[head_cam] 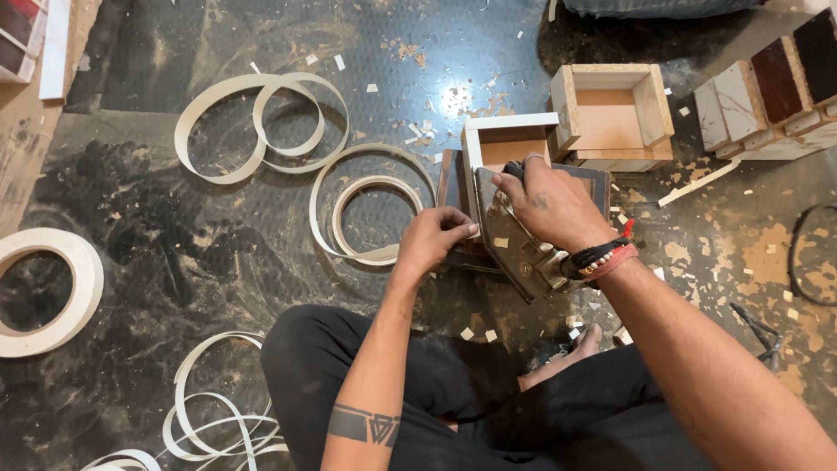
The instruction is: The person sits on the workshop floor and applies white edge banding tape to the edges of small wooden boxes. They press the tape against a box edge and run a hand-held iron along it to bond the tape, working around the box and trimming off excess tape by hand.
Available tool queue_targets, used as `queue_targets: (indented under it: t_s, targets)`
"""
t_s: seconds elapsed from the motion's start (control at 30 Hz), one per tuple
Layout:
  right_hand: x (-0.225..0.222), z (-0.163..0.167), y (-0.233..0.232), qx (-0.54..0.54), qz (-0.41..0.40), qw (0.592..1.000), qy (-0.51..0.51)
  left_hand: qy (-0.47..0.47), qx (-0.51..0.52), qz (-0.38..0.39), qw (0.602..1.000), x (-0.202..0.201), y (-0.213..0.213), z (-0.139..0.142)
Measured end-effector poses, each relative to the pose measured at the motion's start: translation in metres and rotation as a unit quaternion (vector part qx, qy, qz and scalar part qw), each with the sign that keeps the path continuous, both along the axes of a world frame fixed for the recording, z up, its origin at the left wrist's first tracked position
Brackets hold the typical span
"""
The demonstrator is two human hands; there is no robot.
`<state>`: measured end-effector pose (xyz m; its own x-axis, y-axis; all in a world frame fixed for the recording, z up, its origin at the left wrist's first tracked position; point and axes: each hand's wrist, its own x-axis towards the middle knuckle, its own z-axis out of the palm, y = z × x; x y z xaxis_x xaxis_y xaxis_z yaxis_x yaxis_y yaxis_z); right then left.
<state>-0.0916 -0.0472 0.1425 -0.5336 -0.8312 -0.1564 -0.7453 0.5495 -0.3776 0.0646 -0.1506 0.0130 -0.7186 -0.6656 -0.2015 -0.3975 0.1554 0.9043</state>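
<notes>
right hand (547, 202): fingers clamped on metal tool (516, 246), likely heavy and stiff, best gripped at its handle | left hand (433, 237): fingers pinched on white edge strip, thin and bendy, at box (508, 145) side | box on floor (174, 244), 12 o'clock of fingers | tape coils (301, 157) at 10 o'clock

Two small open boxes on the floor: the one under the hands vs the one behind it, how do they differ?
The near box has white-faced edges; the far box shows raw chipboard edges all round. The near box is worked on: the left hand touches its side and the right hand has its grip on a metal tool against it, while the far box sits untouched. Both are small, open, brown inside, and rest on the dark floor.
</notes>
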Motion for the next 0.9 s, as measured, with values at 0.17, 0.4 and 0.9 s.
queue_targets:
  t_s: [0.17,0.4,0.9]
  targets:
    - [0.001,0.001,0.001,-0.003,0.008,1.000,0.002,0.012,-0.003,0.006,1.000,0.002,0.000,-0.002]
    - [0.003,0.004,0.000,0.015,-0.003,1.000,-0.009,0.011,-0.020,0.012,1.000,0.005,0.003,0.004]
    - [0.000,0.000,0.001,0.012,0.001,1.000,0.019,0.001,0.009,0.035,0.999,0.004,0.005,0.002]
